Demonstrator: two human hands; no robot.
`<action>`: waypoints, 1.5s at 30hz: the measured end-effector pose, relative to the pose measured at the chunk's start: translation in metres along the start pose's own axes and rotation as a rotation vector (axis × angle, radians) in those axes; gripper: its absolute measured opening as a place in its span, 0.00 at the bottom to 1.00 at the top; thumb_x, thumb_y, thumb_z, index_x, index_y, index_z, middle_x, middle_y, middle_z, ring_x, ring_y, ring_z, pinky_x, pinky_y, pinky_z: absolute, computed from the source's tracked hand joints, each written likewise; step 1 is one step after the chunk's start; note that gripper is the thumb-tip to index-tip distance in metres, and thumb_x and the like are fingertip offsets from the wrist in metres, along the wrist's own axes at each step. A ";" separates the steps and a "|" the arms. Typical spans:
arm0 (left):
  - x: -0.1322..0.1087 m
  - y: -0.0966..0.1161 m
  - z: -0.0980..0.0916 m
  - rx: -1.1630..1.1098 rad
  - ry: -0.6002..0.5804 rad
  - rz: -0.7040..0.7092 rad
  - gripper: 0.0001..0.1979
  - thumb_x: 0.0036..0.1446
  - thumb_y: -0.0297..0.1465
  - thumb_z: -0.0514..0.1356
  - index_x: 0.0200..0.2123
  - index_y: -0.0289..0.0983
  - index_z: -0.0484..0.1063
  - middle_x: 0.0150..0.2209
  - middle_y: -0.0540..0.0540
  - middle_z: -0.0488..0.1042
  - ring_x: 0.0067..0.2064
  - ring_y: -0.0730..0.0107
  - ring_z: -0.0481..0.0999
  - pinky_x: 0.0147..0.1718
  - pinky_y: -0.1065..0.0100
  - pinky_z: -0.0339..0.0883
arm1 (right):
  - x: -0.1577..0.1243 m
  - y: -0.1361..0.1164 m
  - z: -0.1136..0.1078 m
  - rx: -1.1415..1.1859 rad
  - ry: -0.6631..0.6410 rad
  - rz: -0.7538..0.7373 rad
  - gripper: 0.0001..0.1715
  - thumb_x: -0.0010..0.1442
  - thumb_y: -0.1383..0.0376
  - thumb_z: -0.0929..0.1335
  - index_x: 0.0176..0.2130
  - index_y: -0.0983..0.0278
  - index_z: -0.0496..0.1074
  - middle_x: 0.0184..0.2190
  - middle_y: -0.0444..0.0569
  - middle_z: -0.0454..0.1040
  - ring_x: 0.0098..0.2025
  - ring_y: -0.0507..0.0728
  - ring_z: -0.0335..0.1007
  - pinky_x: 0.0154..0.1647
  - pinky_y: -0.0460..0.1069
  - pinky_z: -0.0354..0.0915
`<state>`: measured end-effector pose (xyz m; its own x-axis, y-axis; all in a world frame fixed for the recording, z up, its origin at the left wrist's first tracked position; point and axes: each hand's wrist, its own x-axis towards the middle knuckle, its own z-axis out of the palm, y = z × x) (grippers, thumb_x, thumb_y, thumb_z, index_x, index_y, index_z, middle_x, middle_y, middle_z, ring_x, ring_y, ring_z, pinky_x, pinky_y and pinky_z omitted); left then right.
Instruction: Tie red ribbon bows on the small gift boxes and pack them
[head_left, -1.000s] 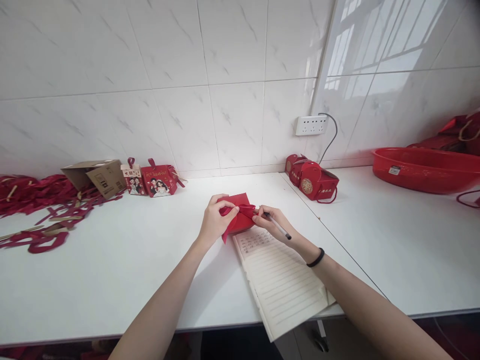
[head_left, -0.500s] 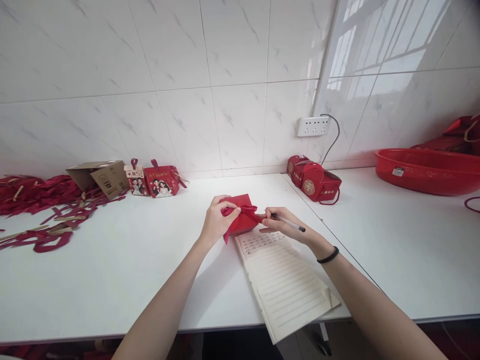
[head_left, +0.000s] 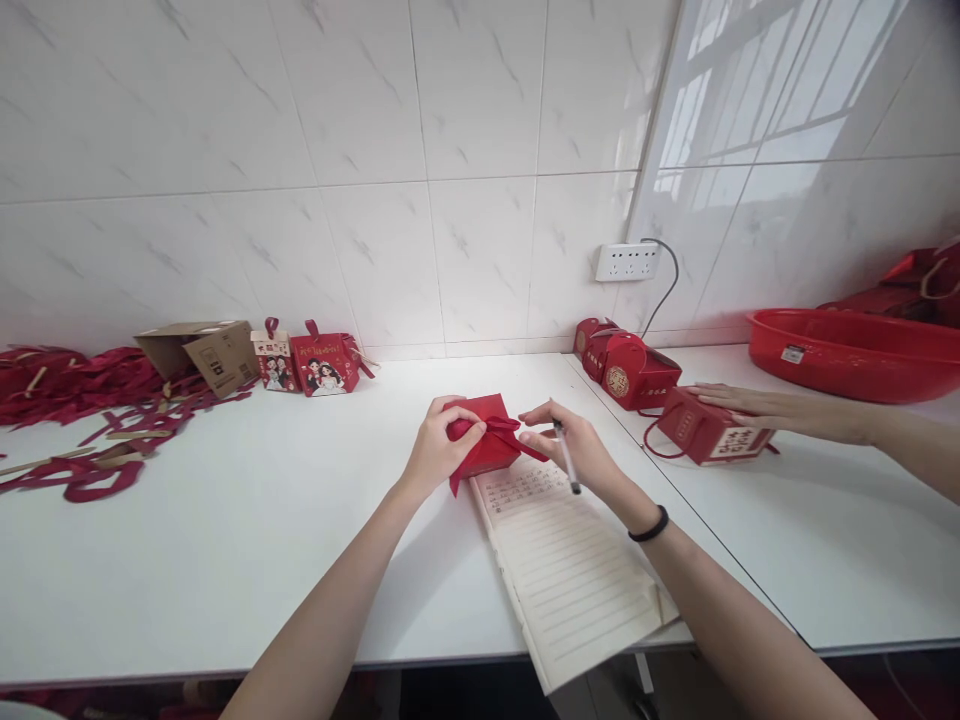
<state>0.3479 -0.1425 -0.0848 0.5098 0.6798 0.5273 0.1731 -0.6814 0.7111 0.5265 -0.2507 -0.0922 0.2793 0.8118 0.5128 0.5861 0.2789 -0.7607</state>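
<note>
A small red gift box (head_left: pixel 484 408) stands at the middle of the table with a red ribbon bow (head_left: pixel 504 427) across it. My left hand (head_left: pixel 436 448) pinches the left part of the bow between thumb and fingers. Just right of the bow, my right hand (head_left: pixel 581 452) has its thumb and index finger parted, while a pen (head_left: pixel 568 462) stays lodged in the hand, pointing down. An open lined notebook (head_left: pixel 577 575), handwritten along its top, lies below the box and reaches past the table's front edge.
At the right, another person's hand (head_left: pixel 757 402) rests on a red handled box (head_left: pixel 709 425). More red boxes (head_left: pixel 637 375) stand behind it, near a red basin (head_left: pixel 855 350). Two printed boxes (head_left: pixel 322 367), a cardboard box (head_left: pixel 214 355) and heaped ribbons (head_left: pixel 82 385) are at the left.
My right hand has let go of the ribbon end and shifted slightly right, its pen now tilted more steeply. Another person's hand and a red handled box have come in from the right.
</note>
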 end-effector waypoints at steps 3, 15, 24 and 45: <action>-0.005 0.002 0.005 -0.002 -0.029 0.055 0.05 0.53 0.32 0.57 0.33 0.40 0.71 0.50 0.43 0.64 0.56 0.61 0.64 0.55 0.57 0.58 | -0.003 0.003 0.008 -0.038 -0.055 -0.049 0.17 0.55 0.51 0.67 0.35 0.62 0.70 0.36 0.50 0.75 0.29 0.55 0.70 0.31 0.50 0.66; -0.015 0.006 0.012 -0.196 0.004 0.034 0.06 0.55 0.34 0.55 0.29 0.39 0.62 0.54 0.42 0.65 0.50 0.61 0.69 0.41 0.63 0.66 | 0.000 -0.001 0.004 0.213 -0.013 0.038 0.22 0.55 0.47 0.65 0.27 0.63 0.62 0.33 0.51 0.75 0.33 0.56 0.70 0.34 0.51 0.64; -0.012 0.005 0.012 -0.344 0.037 -0.045 0.10 0.56 0.39 0.54 0.29 0.38 0.63 0.51 0.42 0.70 0.52 0.61 0.69 0.48 0.61 0.63 | 0.000 -0.001 0.004 0.324 0.006 0.127 0.23 0.53 0.47 0.67 0.28 0.63 0.61 0.29 0.47 0.71 0.27 0.50 0.63 0.30 0.48 0.63; -0.008 0.007 0.006 -0.291 -0.016 -0.035 0.09 0.56 0.37 0.53 0.26 0.39 0.63 0.44 0.44 0.72 0.51 0.62 0.68 0.50 0.62 0.59 | -0.026 -0.029 0.035 -0.445 -0.054 -0.841 0.08 0.63 0.74 0.61 0.41 0.63 0.64 0.41 0.51 0.73 0.43 0.55 0.67 0.47 0.54 0.60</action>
<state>0.3503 -0.1543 -0.0861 0.5218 0.6951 0.4945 -0.0576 -0.5497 0.8334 0.4759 -0.2624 -0.0976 -0.3945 0.4599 0.7955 0.8179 0.5704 0.0758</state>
